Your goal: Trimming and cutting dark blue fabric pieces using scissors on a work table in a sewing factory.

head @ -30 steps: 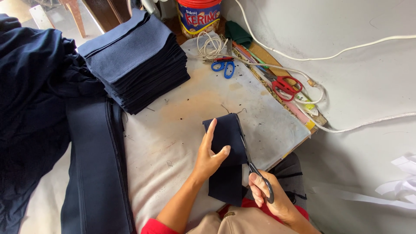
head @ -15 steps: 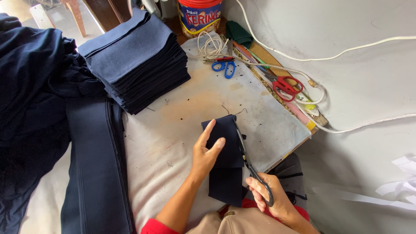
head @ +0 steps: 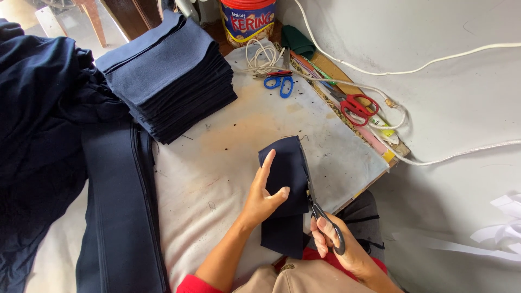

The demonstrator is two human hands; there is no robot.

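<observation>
Bright, even daylight, no hard glare. Soft short shadows only: a faint one under the left hand (head: 264,196) on the dark cloth piece (head: 285,187), another along the base of the stacked cloth (head: 168,81). Pale table top (head: 233,141) and grey wall (head: 450,92) well exposed; the navy fabric heap (head: 43,135) at left goes almost black, folds barely readable. Focus sharp across the centre. Wide-angle bending at the edges, cables (head: 412,68) curve. White scraps (head: 504,228) at right slightly soft.
</observation>
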